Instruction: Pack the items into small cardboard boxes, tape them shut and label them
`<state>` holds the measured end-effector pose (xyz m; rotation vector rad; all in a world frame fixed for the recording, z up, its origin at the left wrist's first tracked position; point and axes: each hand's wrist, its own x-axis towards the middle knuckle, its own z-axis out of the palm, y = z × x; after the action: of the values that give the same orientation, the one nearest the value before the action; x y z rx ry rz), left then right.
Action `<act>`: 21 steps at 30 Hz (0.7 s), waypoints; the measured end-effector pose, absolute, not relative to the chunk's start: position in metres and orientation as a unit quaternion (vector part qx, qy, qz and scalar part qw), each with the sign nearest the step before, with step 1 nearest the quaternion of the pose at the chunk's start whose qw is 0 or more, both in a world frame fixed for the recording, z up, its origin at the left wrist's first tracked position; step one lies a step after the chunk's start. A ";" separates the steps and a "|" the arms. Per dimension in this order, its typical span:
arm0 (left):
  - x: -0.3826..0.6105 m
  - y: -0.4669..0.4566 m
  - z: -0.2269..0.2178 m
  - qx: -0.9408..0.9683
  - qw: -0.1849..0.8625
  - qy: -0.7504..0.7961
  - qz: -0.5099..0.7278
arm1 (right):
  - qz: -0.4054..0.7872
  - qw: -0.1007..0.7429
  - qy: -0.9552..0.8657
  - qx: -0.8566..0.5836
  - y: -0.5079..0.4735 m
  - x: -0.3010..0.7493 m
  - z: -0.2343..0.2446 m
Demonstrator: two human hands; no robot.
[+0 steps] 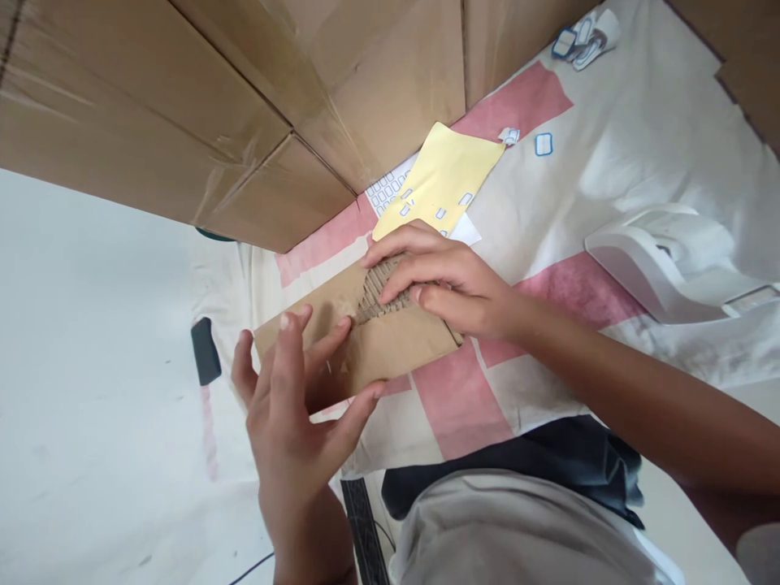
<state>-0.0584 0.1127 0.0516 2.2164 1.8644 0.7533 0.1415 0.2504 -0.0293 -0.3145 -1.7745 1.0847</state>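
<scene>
A small cardboard box or flat piece of cardboard [396,348] lies on the cloth in front of me. Part of its upper face is torn away, showing a ridged corrugated patch [371,294]. My right hand [448,272] rests over this patch, fingers slightly apart and bent, fingertips on the ridges. At the left end, my left hand [298,390] has its fingers spread. One fingertip touches the top face beside the tear, and the thumb lies along the near edge. The right hand covers part of the patch and the box's far edge.
Large taped cardboard boxes [378,89] stand behind. A yellow sheet [454,166] with small blue-bordered stickers lies beyond my right hand, one loose sticker [543,145] nearby. At the right is a white plastic device [664,256]; at the left, a black object [205,351].
</scene>
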 end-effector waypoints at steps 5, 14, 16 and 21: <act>-0.064 0.114 0.047 0.787 -0.020 0.579 0.211 | 0.442 0.497 -0.735 -0.129 0.251 0.141 -0.030; -0.062 0.116 0.043 0.791 -0.049 0.561 0.240 | 0.436 0.507 -0.733 -0.126 0.251 0.140 -0.031; -0.062 0.115 0.040 0.795 -0.064 0.546 0.257 | 0.435 0.508 -0.733 -0.124 0.252 0.140 -0.031; -0.064 0.113 0.037 0.797 -0.088 0.557 0.218 | 0.427 0.513 -0.736 -0.114 0.254 0.139 -0.034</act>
<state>-0.0643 0.1126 0.0374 2.6533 1.8539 0.7260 0.1391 0.2541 -0.0341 -0.2734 -1.7700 1.0270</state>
